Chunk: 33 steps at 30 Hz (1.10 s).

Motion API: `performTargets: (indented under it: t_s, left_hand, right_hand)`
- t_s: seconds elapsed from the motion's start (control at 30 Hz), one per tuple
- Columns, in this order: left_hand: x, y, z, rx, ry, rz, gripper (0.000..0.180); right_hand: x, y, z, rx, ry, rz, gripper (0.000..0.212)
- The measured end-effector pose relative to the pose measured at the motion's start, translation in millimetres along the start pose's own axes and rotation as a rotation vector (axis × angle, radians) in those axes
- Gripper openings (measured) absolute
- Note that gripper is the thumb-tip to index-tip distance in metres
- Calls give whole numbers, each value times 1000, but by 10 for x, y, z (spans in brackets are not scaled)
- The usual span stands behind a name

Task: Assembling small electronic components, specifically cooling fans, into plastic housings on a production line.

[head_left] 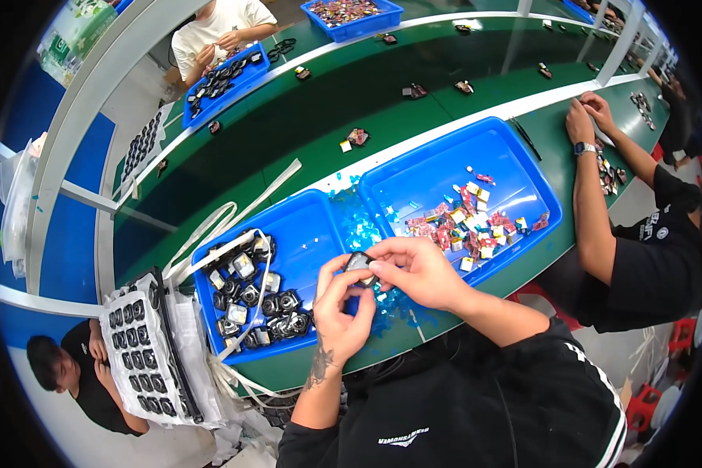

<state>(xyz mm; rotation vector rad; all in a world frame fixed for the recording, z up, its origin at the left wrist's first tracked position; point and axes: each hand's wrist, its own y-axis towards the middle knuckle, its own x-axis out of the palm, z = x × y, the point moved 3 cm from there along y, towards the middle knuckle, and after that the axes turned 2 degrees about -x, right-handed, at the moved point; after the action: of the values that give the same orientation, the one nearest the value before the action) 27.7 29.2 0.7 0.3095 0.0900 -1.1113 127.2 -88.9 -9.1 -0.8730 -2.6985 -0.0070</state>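
Observation:
My left hand (341,312) and my right hand (420,274) meet over the gap between two blue trays. Between their fingertips is a small black plastic casing (358,262) with a pale part showing at its lower side; both hands are closed on it, and the fingers cover much of it. Left of my hands, the left tray (300,217) holds a heap of similar black casings (248,294). Beyond my right hand, the right tray (437,168) contains a loose pile of small red circuit boards with white and yellow blocks (466,222).
Blue film scraps (359,222) litter the green bench. Pale straps (230,251) lie across the left tray. A stack of trays with black casings (138,355) stands at the left. Circuit boards (356,137) dot the green conveyor (288,132). Co-workers sit right, far left and across.

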Motion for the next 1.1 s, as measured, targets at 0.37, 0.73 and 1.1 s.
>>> performTargets:
  t_s: [0.37, 0.73, 1.1]
  left_hand:
    - [-53, -107, -222, -325, -773, 72, 24]
    - [-169, -6, -199, -463, -770, 162, 20]
    - [208, 349, 307, -24, -144, -279, 16]
  right_hand:
    - [-1344, 227, -455, 39, -1403, 188, 14]
    - [-1093, -153, -729, -341, -900, 450, 10]
    - [-342, -178, -659, -229, -107, 118, 10]
